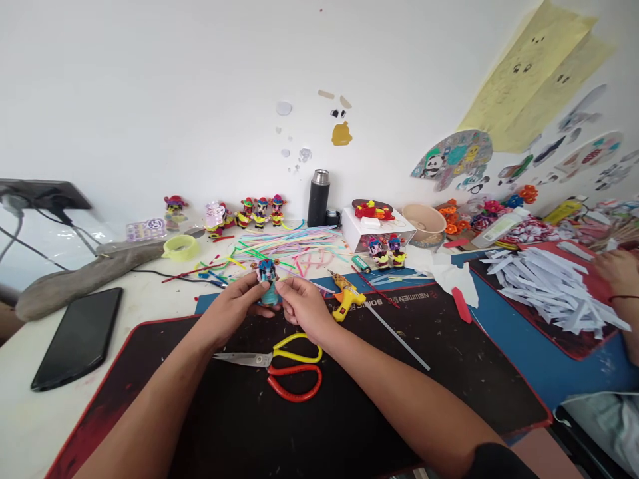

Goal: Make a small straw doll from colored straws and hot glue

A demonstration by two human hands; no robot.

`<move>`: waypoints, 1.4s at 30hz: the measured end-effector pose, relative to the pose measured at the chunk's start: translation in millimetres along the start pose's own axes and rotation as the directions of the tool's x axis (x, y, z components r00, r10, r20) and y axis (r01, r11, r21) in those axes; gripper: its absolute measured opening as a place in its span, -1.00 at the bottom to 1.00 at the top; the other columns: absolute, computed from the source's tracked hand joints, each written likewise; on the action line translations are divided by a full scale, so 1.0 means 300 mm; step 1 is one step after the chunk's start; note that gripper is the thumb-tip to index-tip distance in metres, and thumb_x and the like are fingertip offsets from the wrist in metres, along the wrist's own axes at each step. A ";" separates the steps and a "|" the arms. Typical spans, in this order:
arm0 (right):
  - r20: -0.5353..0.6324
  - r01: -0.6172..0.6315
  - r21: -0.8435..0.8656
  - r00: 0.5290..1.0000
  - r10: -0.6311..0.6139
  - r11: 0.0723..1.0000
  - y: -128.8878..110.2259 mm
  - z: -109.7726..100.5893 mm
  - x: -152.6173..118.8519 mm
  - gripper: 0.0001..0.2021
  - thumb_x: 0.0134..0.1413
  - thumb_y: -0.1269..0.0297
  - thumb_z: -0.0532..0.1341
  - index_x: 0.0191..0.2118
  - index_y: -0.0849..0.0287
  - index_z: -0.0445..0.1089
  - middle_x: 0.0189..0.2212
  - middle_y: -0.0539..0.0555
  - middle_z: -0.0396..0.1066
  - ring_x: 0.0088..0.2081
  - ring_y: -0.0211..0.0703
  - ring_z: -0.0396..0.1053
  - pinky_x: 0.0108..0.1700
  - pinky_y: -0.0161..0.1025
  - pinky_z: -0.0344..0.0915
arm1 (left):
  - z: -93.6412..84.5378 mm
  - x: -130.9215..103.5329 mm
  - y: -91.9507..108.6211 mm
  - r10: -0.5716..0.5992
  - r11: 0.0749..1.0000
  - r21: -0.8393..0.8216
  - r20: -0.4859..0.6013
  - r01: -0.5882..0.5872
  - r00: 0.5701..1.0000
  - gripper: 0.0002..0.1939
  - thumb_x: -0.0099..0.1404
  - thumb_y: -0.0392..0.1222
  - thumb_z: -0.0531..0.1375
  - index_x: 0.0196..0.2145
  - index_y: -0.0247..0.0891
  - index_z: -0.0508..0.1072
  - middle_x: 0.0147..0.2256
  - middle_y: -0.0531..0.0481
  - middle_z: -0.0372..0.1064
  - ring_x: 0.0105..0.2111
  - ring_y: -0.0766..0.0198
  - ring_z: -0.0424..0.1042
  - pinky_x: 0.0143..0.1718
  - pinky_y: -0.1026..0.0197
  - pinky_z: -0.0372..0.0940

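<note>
A small blue figurine (267, 283) with a dark and red headpiece is held upright over the back of the black mat (369, 412). My left hand (238, 305) grips its left side, thumb across the front. Fingers of my right hand (302, 305) are pinched at its right side. Scissors (294, 367) with one yellow and one red handle lie on the mat below my hands, blades pointing left. Right of my right hand rests a yellow glue gun (347, 297) with a long clear glue stick (399, 337) in its back end.
Coloured pipe cleaners (294, 244) lie behind my hands, with similar figurines (260, 211) along the wall. A black phone (77, 338) and driftwood (100, 276) are left. Right are paper strips (549, 286) and another person's hand (619, 273). A black flask (318, 199) stands behind.
</note>
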State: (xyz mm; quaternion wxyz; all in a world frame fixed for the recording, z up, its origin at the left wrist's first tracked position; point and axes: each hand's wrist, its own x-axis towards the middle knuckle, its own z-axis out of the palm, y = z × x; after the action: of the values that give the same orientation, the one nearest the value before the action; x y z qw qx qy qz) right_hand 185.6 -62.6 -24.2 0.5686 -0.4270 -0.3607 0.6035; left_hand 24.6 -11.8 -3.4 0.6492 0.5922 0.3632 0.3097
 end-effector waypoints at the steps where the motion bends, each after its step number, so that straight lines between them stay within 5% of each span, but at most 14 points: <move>1: 0.005 0.001 0.004 1.000 -0.001 1.000 0.000 0.001 0.000 -0.50 -0.05 -0.19 0.45 -0.36 0.11 0.30 -0.75 -0.24 0.13 -0.72 -0.41 -0.05 -0.66 -0.37 -0.12 | -0.001 0.000 0.001 0.000 1.000 -0.005 -0.005 0.000 1.000 -0.58 0.26 0.18 0.36 -0.11 -0.20 0.56 -0.11 -0.10 0.56 -0.19 0.06 0.57 -0.27 0.10 0.57; 42: -0.031 -0.025 -0.004 0.999 0.025 1.000 0.001 0.006 0.003 -0.54 -0.05 -0.12 0.47 -0.40 0.12 0.31 -0.72 -0.21 0.14 -0.70 -0.41 0.00 -0.66 -0.36 -0.14 | 0.007 -0.010 0.021 -0.026 0.999 0.047 0.029 0.025 0.999 -0.56 0.23 0.22 0.37 -0.17 -0.19 0.54 -0.18 -0.07 0.51 -0.21 0.06 0.53 -0.24 0.05 0.57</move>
State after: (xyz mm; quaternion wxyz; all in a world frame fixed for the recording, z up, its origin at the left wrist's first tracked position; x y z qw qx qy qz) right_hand 183.9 -61.8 -23.9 0.5656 -0.4418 -0.3477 0.6033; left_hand 24.8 -14.8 3.1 0.6445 0.6071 0.3680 0.2840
